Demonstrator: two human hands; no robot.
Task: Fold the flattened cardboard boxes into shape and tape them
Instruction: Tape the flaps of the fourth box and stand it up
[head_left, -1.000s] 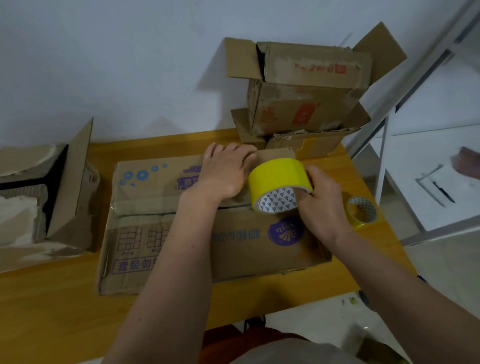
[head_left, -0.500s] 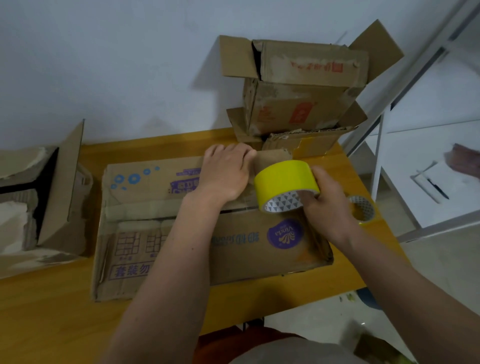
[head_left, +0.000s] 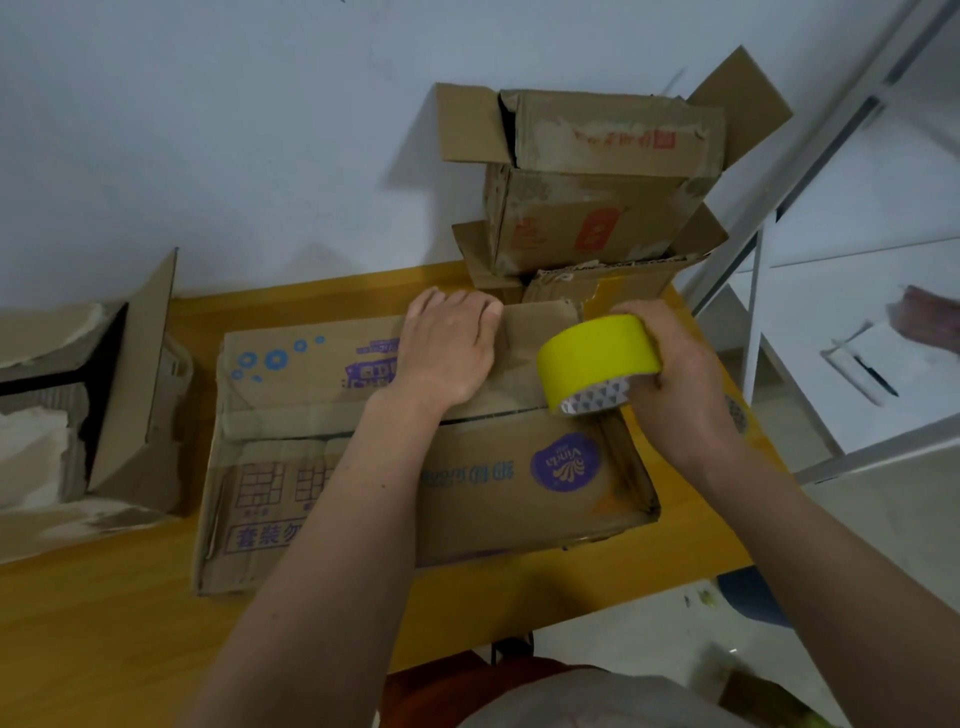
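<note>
- Cardboard box (head_left: 322, 457) with blue and purple print lies in the middle of the yellow wooden table (head_left: 104, 623), its two top flaps folded shut and meeting along a seam that runs left to right.
- At the far left of the table sits an open torn box (head_left: 124, 410), one flap raised and its dark inside showing.
- Left hand (head_left: 447, 353) lies palm down on the far flap of the printed box, fingers straight and close together, tips reaching the flap's far edge; the bare forearm crosses the near flap from the near side.
- Yellow tape roll (head_left: 597, 358) stands on edge just right of that hand, over the right end of the seam; its inner core shows a grey-and-white triangle pattern.
- Right hand (head_left: 670, 379) grips the roll from the right, fingers curled over its far rim and the thumb side low near the core; whether the roll touches the cardboard I cannot tell.
- Behind the hands, against the pale wall (head_left: 208, 130), a stack of worn boxes (head_left: 597, 197) with red print rises at the table's far right corner, flaps splayed open.
- Half hidden behind the right wrist, a second tape roll (head_left: 736, 413) lies near the table's right edge.
- Further right stands a white metal shelf (head_left: 852, 291) holding some white items.
</note>
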